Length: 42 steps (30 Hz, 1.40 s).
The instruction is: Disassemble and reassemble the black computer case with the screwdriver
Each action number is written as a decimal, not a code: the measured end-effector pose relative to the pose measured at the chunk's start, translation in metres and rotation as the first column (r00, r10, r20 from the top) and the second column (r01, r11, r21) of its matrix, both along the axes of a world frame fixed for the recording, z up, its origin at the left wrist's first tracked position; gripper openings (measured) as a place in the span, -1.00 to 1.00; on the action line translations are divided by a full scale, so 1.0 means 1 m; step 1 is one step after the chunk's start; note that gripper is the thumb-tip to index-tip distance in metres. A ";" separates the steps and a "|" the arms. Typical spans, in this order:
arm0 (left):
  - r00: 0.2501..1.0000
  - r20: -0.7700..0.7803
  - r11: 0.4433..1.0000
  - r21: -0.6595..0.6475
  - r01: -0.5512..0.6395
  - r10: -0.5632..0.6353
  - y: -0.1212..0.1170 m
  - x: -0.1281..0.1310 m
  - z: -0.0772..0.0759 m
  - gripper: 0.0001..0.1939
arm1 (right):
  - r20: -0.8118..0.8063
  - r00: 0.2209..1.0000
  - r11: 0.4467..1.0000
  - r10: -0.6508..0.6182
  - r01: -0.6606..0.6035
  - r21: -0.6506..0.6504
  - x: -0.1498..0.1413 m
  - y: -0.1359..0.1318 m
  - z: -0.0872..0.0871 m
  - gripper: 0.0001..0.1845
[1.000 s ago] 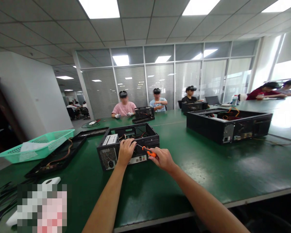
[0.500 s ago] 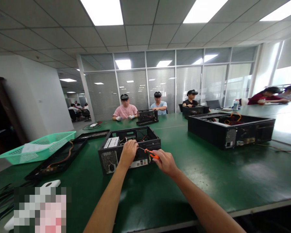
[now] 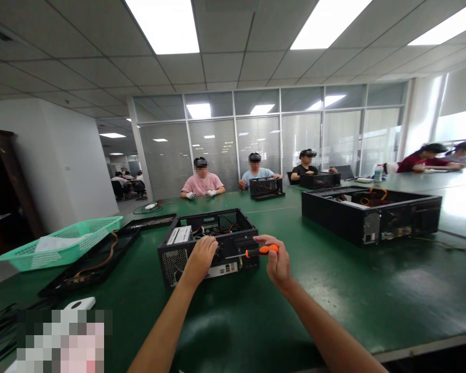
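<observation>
An opened black computer case (image 3: 209,213) lies in front of me, its rear panel with ports and a perforated power supply facing me. My left hand (image 3: 202,258) is at the rear panel's upper edge, fingers bent together over it; their tips are partly hidden. My right hand (image 3: 277,259) is closed on the orange and black handle of a screwdriver (image 3: 262,250), with the index finger raised off it. The screwdriver lies nearly level, its shaft pointing left across the rear panel, tip close to my left hand. Whether the tip touches anything is unclear.
To the left are a green plastic basket (image 3: 19,257), a black side panel (image 3: 89,264) with a brown cable, and dark cables (image 3: 3,326). A second opened case (image 3: 334,217) sits at right. Several people sit across the green table (image 3: 334,311) with smaller cases.
My right hand has drawn right with the screwdriver, which has swung more level, and its grip has loosened. My left hand stays at the case. A co-worker's case has shifted right across the table.
</observation>
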<state>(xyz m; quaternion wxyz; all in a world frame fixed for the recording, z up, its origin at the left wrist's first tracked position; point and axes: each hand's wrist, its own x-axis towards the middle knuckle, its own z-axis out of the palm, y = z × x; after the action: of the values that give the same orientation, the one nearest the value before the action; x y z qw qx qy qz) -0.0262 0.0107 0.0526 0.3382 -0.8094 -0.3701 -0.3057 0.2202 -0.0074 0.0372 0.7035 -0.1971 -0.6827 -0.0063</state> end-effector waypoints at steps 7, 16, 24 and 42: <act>0.994 -0.103 0.989 -0.142 0.030 -0.045 -0.027 -0.063 -0.037 -0.72 | 0.454 0.881 0.988 -0.132 0.082 0.129 -0.006 0.004 0.002 -0.90; 0.912 -0.402 0.996 0.013 0.093 -0.080 0.023 -0.095 -0.068 -0.72 | 0.846 0.260 0.882 -0.466 0.214 0.420 -0.027 0.077 -0.041 -0.87; 0.923 -0.370 0.954 -0.301 -0.011 -0.106 0.177 -0.115 -0.043 -0.75 | 0.916 0.199 0.897 -0.348 0.354 0.264 -0.062 0.221 -0.023 -0.85; 0.935 0.260 0.807 -0.589 -0.045 0.242 0.222 0.000 -0.068 -0.73 | 0.883 0.396 0.804 -0.253 0.593 -0.036 -0.032 0.218 0.017 -0.63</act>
<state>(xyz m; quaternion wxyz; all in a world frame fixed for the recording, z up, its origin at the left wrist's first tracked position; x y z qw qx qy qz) -0.0258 0.2326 -0.0150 0.0356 -0.7816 -0.5558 -0.2810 0.1886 0.2104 0.0547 0.2073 -0.4584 -0.8487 -0.1629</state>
